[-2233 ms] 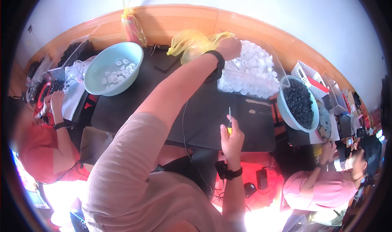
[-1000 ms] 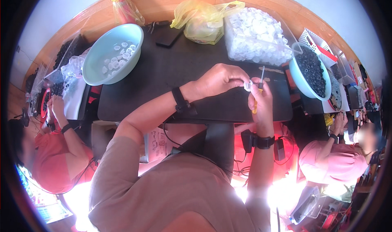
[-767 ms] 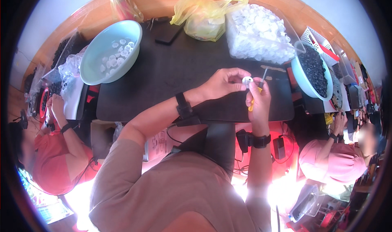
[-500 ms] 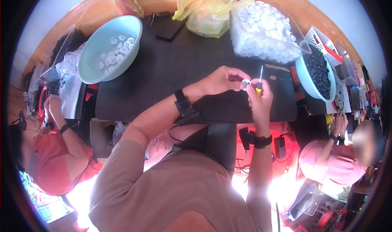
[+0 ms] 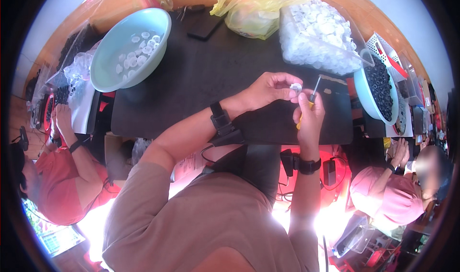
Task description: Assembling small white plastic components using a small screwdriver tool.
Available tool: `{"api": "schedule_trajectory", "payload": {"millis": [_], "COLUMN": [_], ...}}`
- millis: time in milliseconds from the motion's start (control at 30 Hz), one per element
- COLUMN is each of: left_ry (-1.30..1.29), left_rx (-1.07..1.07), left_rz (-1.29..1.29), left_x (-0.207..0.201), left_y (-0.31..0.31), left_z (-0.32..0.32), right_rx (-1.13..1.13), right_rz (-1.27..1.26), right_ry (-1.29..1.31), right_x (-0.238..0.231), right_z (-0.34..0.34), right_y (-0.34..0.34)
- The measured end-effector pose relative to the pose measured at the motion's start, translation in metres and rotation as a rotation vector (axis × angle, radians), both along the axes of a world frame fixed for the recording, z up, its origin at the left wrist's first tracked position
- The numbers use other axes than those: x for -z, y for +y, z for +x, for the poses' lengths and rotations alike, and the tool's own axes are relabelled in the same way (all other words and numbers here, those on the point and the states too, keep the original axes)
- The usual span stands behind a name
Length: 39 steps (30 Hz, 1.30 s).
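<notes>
Between the thumb and fingers of my left hand (image 5: 268, 91) is a small round white plastic part (image 5: 296, 87), held over the dark table. My right hand (image 5: 310, 119) is closed around a screwdriver with a yellow and black handle (image 5: 300, 122). Its thin metal shaft (image 5: 317, 84) points up and slightly right, away from the white part. The right fingertips are close beside the white part; whether they touch it I cannot tell.
A pale blue basin (image 5: 108, 75) with several white parts stands at the left. Farther back are a yellow plastic bag (image 5: 254, 20) and a clear bin of white parts (image 5: 316, 37). A basin of black rings (image 5: 362, 92) sits at the right. People work on both sides.
The white part has moved slightly right and up with my left hand. In my right hand, the screwdriver has tilted right, and that hand now sits a little lower and apart from the part.
</notes>
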<state>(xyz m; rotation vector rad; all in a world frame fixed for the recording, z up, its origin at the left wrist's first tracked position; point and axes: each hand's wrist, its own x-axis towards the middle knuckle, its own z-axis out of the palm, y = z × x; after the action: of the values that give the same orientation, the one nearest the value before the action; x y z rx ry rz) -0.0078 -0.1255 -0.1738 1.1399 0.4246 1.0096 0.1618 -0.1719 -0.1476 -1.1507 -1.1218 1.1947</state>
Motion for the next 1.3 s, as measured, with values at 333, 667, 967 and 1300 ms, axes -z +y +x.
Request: {"api": "schedule_trajectory", "payload": {"millis": [333, 667, 967, 1300], "left_ry": [0.003, 0.017, 0.052, 0.050], "left_rx": [-0.031, -0.089, -0.098, -0.070], "left_rz": [-0.069, -0.065, -0.075, -0.041], "left_x": [-0.001, -0.001, -0.008, -0.002], "left_y": [0.003, 0.003, -0.001, 0.000], "left_z": [-0.003, -0.003, -0.004, -0.004], "right_rx": [-0.022, -0.065, -0.036, -0.040], "right_rz": [0.175, 0.180, 0.217, 0.261], "right_ry": [-0.564, -0.530, -0.581, -0.600], "right_x": [0.004, 0.003, 0.008, 0.014], "right_z": [0.019, 0.017, 0.015, 0.017], "right_y": [-0.023, -0.024, -0.024, -0.024]}}
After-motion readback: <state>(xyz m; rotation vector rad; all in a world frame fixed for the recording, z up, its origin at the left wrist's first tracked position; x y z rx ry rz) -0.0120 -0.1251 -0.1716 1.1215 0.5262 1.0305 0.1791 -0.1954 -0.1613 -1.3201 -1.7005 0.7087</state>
